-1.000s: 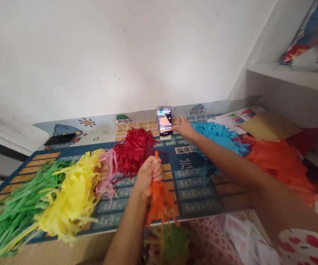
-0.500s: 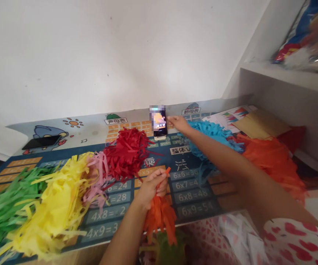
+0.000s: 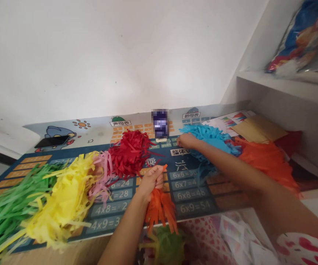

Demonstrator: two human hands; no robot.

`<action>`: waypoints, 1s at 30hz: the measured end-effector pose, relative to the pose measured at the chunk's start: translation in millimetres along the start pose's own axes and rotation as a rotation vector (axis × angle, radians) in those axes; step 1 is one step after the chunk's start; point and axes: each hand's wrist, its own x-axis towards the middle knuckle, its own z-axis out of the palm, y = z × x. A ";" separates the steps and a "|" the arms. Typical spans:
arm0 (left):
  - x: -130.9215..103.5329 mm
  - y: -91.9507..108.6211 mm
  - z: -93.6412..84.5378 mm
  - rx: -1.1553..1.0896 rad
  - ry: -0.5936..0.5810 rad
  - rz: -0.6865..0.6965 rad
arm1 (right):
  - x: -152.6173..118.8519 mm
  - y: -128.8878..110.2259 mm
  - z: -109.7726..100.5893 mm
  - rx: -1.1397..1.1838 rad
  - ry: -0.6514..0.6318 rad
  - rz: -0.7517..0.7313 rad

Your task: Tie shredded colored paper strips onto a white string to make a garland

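Clasping a papery, orange fringed tassel (image 3: 161, 209) by its narrow end within the closed fingers of the left hand (image 3: 153, 178), lower centre of the frame, at risk of unravelling with a slack grip or tearing with a tug. Farther off, right of centre, half-curling the right hand (image 3: 188, 141) near a bushy, crinkly blue fringe bundle (image 3: 216, 134), with any hold impossible to tell.

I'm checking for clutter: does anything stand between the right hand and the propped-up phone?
Nothing visible does: only printed mat shows between the right hand and the phone; the blue fringed paper lies outside that gap.
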 end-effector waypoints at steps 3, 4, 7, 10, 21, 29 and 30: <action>2.0 -0.5 -1.3 0.011 0.007 0.007 | -4.0 -3.7 1.0 -0.043 0.004 0.038; 2.6 -0.8 -1.6 0.015 0.007 0.008 | -5.2 -4.8 1.3 -0.051 0.006 0.052; 3.6 -1.3 -2.1 0.031 0.013 0.017 | -7.5 -6.8 2.4 -0.050 0.021 0.084; 3.4 -1.0 -1.8 0.060 0.038 0.039 | -11.6 -8.9 1.8 -0.013 0.076 0.092; 2.9 -4.9 -0.9 0.277 0.186 0.172 | -101.9 -77.5 34.4 0.593 0.367 -0.232; 1.8 -10.9 -4.2 0.532 0.277 0.280 | -104.9 -86.3 76.5 1.594 0.382 -0.201; 1.7 -10.7 -4.2 0.557 0.282 0.292 | -104.6 -87.4 77.5 1.626 0.384 -0.192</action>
